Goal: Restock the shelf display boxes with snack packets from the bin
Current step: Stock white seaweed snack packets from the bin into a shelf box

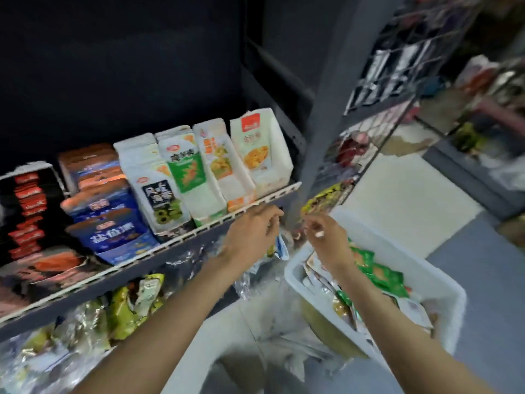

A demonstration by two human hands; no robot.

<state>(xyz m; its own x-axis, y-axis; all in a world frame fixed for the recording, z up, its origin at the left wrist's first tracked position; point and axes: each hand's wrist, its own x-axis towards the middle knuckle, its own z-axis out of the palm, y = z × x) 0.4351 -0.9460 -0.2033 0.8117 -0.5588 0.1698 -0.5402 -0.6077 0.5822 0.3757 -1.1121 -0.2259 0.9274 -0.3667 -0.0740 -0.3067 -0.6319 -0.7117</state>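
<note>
Both hands hang between the shelf edge (199, 231) and the white bin (443, 282); the left hand (252, 231) has its fingers loosely curled just below the edge, and a blue-white packet (281, 247) shows beneath it, though whether it grips that I cannot tell; the right hand (326, 237) is over the bin with fingers bent, thumb and forefinger close together, perhaps pinching something small and pale, too blurred to say. Packets (377, 274) lie heaped in the bin; the boxes (255, 155) stand upright on the shelf. Best, I judge, to match a packet to its box by print, then slide it in upright behind the front lip.
</note>
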